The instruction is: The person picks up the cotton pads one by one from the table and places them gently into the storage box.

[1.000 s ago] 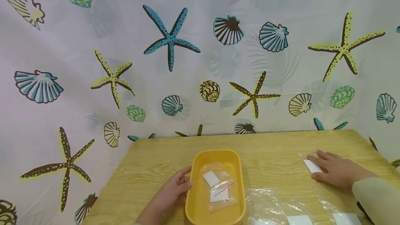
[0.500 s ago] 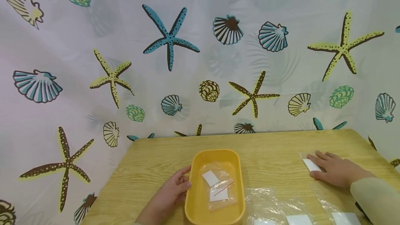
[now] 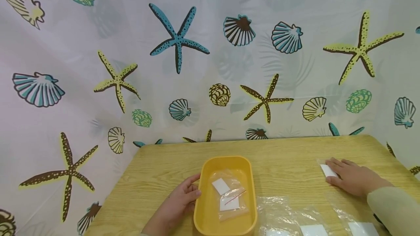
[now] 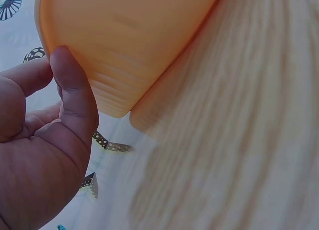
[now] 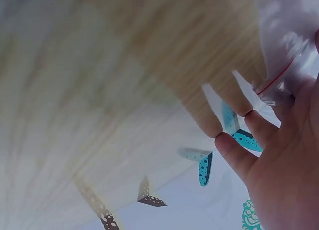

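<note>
Over at the frame's lower right, the right hand [image 3: 354, 178] lies, fingers outstretched, on a zip-lock bag [image 3: 328, 170], likely light, limp and slippery, best pinched by an edge, while the left hand [image 3: 180, 200] grips the yellow tray [image 3: 254, 192].

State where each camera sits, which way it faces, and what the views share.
Head: worn on the head, facing forward and down over the table towards the patterned cloth; the left hand, right hand and right sleeve show.
Left wrist: on that wrist, facing the outer side of the yellow tray; only the left hand shows.
Right wrist: on that wrist, facing the table and a plastic bag; only the right hand shows.
Shared: head and left wrist both show the yellow tray and left hand.
</note>
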Available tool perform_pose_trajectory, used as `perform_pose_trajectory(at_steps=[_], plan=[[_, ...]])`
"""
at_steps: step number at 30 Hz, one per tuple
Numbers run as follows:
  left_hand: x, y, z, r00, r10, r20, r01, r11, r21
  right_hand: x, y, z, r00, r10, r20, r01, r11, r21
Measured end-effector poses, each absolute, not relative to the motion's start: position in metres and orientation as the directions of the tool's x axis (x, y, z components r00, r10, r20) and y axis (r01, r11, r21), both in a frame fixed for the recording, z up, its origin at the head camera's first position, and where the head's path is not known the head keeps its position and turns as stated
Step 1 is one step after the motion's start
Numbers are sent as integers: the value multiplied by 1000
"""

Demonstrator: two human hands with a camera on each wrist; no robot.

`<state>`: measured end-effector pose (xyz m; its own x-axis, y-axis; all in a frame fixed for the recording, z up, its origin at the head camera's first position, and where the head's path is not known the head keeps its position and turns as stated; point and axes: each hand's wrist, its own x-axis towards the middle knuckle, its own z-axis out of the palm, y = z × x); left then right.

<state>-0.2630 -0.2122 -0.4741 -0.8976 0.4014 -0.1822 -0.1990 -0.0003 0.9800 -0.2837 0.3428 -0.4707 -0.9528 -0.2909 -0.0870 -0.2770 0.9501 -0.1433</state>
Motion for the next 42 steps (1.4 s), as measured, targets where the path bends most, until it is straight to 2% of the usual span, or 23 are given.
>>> perform_pose_trajectory(at_steps=[12,33,42], plan=[[-263,-212,-470,-892,417,-175,-196,-9,981,-279,338,-463,-951,-299,-79,-289,950,-116],[-264,-213,-475,-886,438,-154,-187,-32,982,-279,341,-463,-931,-354,87,-360,931,-65],[-264,-213,-477,-886,438,-156,-188,-30,982,-276,323,-455,-932,-348,105,-358,927,-110]])
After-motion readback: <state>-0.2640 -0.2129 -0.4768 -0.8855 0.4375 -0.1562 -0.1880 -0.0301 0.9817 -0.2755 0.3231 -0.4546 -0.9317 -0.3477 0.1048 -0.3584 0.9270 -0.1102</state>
